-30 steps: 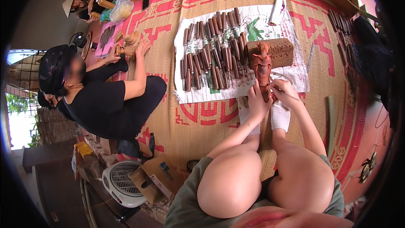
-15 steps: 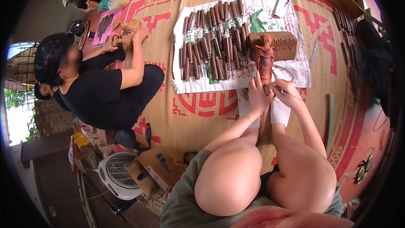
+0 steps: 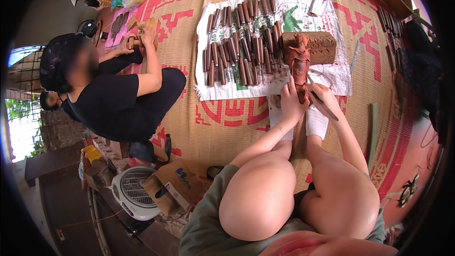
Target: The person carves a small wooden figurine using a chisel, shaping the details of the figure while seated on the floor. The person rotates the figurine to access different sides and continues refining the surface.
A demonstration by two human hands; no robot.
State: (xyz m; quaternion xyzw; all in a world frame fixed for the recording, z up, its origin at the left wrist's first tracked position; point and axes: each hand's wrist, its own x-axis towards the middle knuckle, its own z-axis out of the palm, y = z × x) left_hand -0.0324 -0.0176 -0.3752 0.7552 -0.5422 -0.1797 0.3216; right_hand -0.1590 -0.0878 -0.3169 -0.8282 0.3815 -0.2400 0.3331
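One tool (image 3: 328, 109) turned in right hand (image 3: 323, 94), one figurine (image 3: 299, 64)

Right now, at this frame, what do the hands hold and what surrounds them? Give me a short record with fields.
left hand: the left hand grips the reddish-brown carved figurine near its lower end
right hand: the right hand holds a slim dark tool at the figurine's lower part
behind figurine: brown block; whether they touch is unclear
tools: dark-handled tools in rows on a white sheet
floor: red-and-tan mat
co-worker: person in black at left, handling a wooden piece
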